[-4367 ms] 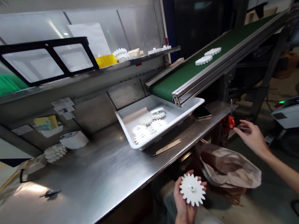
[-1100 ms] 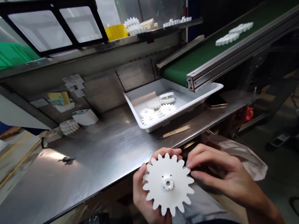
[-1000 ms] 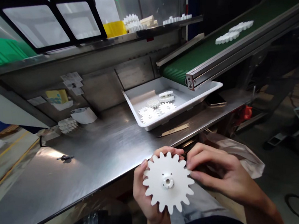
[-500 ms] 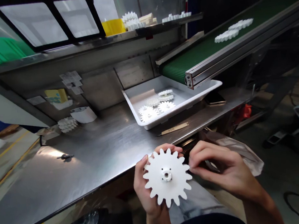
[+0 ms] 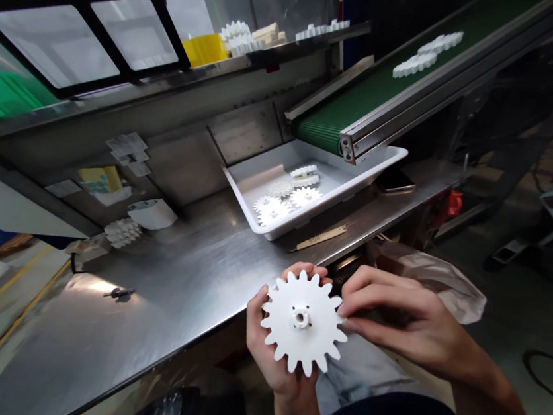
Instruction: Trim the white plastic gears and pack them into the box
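A white toothed gear [image 5: 316, 343] with a small hub faces the camera just in front of the table edge. Wrapped round its left and back side is my left hand [image 5: 267, 348], the thumb at the upper left rim and fingertips showing behind the top teeth. My right hand [image 5: 403, 313] has thumb and forefinger closed on the teeth at the gear's right edge. More white gears lie in the white tray [image 5: 336, 204] beyond, and two overlapping gears [image 5: 429, 55] rest on the green conveyor belt [image 5: 369, 103].
The steel table [image 5: 181, 291] carries a wooden-handled knife [image 5: 322, 237], a small dark tool [image 5: 119, 293], a phone [image 5: 396, 180], a white cup-like piece [image 5: 152, 213] and stacked gears [image 5: 123, 232]. Above runs a shelf [image 5: 221, 71] with a yellow bin [image 5: 205, 50].
The gear has turned slightly in my left hand and shifted a little up and left. My right hand has moved left with it, its fingertips now further onto the gear's right teeth.
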### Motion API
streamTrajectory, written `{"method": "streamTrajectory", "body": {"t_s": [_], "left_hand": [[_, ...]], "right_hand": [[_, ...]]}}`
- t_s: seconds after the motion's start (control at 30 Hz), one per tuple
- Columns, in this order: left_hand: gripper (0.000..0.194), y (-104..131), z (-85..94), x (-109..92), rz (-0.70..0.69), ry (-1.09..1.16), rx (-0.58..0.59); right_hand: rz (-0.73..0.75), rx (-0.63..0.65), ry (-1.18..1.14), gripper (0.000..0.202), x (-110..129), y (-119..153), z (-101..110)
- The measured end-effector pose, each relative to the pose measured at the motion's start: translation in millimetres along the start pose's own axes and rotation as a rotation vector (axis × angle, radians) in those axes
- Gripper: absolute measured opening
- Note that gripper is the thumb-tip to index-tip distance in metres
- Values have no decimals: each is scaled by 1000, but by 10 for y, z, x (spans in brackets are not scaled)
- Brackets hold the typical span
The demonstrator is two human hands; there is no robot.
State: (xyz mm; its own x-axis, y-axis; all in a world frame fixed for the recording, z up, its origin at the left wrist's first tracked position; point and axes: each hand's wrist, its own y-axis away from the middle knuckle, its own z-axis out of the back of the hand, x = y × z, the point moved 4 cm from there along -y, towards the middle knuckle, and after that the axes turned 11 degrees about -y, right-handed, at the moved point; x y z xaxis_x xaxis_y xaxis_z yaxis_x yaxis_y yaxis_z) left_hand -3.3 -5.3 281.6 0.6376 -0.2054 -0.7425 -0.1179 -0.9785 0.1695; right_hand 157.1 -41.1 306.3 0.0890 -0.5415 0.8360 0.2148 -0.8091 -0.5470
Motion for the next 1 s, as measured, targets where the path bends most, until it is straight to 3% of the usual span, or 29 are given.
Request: {"method": "streamTrajectory", "body": {"t_s": [0.17, 0.4, 0.53, 0.7, 1.0], "left_hand": [[46, -18, -26, -4, -6, 33, -7], [47, -50, -19, -36, -8, 103, -96], [44, -53, 29, -37, -39, 91, -158], [42, -43, 43, -34, -64, 60, -229], [45, -14, -53, -15, -77, 138, -216]], "right_hand": [[7, -19, -7, 16, -40, -13, 9], [-16, -168, -43, 12, -83, 7, 105], [-33, -77, -73, 13, -55, 7, 48], [52, 9, -27, 18, 28, -29, -85], [169, -129, 0, 20, 52, -67, -146]]}}
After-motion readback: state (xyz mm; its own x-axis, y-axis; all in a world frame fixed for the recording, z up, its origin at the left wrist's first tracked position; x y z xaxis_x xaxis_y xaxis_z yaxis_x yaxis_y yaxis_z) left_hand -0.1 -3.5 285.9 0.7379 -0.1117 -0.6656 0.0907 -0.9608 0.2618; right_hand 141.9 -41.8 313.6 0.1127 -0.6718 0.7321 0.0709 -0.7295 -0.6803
